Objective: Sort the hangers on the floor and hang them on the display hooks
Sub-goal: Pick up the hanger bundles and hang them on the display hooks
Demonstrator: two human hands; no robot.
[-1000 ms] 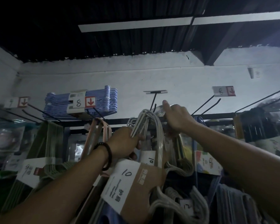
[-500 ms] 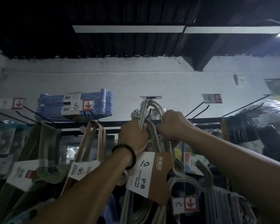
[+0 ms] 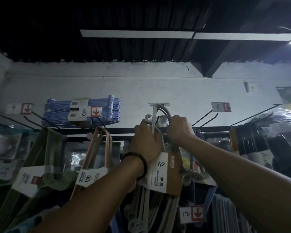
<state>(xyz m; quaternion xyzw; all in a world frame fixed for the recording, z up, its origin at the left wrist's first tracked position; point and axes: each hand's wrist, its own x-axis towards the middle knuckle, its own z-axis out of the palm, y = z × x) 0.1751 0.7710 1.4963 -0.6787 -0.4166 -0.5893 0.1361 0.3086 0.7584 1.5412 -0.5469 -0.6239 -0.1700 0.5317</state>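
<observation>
Both hands are up at the rack. My L hand (image 3: 146, 142) has its fingers curled tight round the necks of the grey hangers (image 3: 170, 209), just under their hook ends, w/ a dark bracelet (image 3: 142, 165) on that wrist. My R hand (image 3: 179, 130) is a closed fist just beside it, wrapped over the curved tops of the same bundle. The hook ends stick up btw the two hands and reach the flat end plate of the display hook (image 3: 158, 104), above the black rail (image 3: 118, 130). I can't tell if they're on the wire yet, as my hands cover that bit. The rest of the bundle hangs down below my wrists, held together by a card sleeve (image 3: 165, 174) marked 10. To the L, pink hangers (image 3: 106, 148) hang at the rail w/ a card marked 8, and green hangers (image 3: 60, 180) sit further L w/ a 9. A stack of blue hangers (image 3: 57, 113) lies flat on top, behind a tag reading 8. To the R, thin wire hooks (image 3: 204, 118) jut out under another 8 tag (image 3: 220, 107). A 12 tag (image 3: 192, 214) sits low down.
</observation>
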